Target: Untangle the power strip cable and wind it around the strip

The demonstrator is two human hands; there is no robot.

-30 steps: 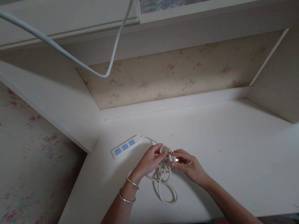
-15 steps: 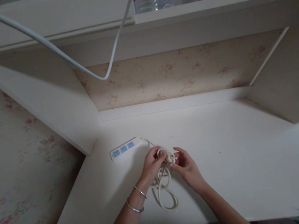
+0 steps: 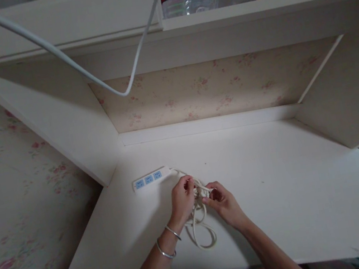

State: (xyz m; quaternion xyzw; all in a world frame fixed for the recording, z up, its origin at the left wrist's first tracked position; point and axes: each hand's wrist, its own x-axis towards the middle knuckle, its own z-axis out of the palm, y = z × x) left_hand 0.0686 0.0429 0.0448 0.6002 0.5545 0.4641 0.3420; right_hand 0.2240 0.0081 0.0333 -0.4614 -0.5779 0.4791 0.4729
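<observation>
My left hand (image 3: pixel 183 202) and right hand (image 3: pixel 224 202) each clamp fingers (image 3: pixel 217 186) on the cream cord (image 3: pixel 201 191), its tangle between them; the power strip (image 3: pixel 151 178) lies left of both.

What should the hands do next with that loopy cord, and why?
Maybe the right hand could gently ease one loop outward while the left hand steadies the rest, because the cord is bunched between them, with a bigger loop trailing toward the desk's near edge.

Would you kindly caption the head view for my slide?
Left hand and right hand hold looped cord near a power strip on a desk.
</observation>
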